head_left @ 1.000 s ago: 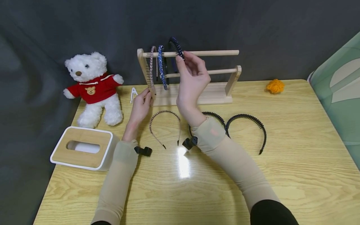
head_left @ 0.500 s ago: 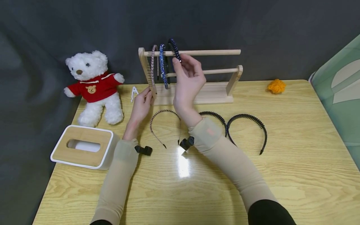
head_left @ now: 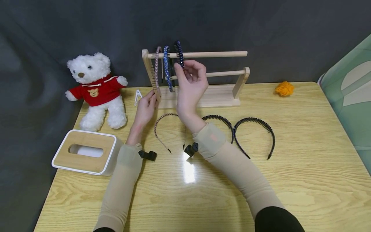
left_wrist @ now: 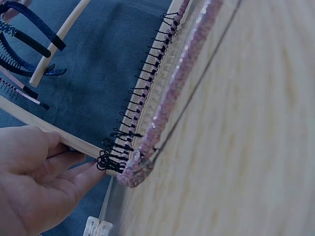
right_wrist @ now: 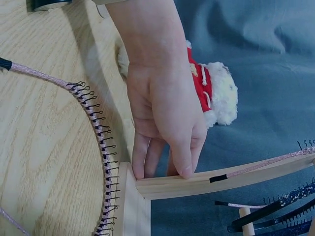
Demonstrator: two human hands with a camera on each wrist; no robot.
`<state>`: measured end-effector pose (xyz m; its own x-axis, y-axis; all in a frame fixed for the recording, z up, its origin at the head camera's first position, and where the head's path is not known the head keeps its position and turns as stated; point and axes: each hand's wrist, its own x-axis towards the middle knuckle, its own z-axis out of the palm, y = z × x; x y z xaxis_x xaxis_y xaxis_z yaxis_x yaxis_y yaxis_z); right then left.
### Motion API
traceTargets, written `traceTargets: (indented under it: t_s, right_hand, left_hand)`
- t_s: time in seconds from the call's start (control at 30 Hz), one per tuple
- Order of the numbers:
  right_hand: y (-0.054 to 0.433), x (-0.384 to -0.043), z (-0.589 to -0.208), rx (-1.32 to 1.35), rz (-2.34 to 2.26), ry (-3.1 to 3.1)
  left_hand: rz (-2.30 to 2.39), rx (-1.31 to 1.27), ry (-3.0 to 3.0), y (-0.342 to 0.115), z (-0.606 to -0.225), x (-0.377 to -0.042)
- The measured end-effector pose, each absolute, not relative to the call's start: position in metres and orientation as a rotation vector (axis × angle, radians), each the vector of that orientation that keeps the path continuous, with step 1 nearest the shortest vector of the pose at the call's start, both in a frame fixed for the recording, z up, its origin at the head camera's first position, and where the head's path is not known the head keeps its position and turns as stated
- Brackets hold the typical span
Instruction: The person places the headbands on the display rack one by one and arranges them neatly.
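My right hand (head_left: 191, 85) pinches the lower front end of a dark blue beaded headband (head_left: 179, 51), which arches over the top bar of a wooden headband rack (head_left: 221, 96). To the left on that bar hang a glittery blue headband (head_left: 166, 64) and a pink one (head_left: 156, 69). My left hand (head_left: 146, 109) grips the rack's left post low down; in the right wrist view, its thumb and fingers sit on either side of the wooden post (right_wrist: 170, 187). Close by in the left wrist view lies a pink toothed headband (left_wrist: 177, 81) on the table.
Two black toothed headbands (head_left: 255, 120) lie in front of the rack, one partly behind my right forearm. Left stand a white teddy bear (head_left: 94, 93) and a tissue box (head_left: 84, 164). A small white clip (head_left: 137, 96) lies by the rack, an orange yarn ball (head_left: 284, 89) far right.
My right hand has moved down and a little left with the dark blue headband, which now sits lower over the top bar, nearer the blue one. My left hand keeps its grip on the post.
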<state>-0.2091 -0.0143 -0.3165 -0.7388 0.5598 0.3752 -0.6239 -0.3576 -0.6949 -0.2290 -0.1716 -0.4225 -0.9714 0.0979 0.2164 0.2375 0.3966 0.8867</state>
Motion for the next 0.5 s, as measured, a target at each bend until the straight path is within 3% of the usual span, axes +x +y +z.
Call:
traceTargets:
  t_s: [0.5]
  right_hand:
    - [-0.0078,-0.2021,-0.3184,0.156,2.102,-1.195]
  left_hand:
    - [-1.644,-0.311,-2.514,-0.1718,-0.4240,-0.2302]
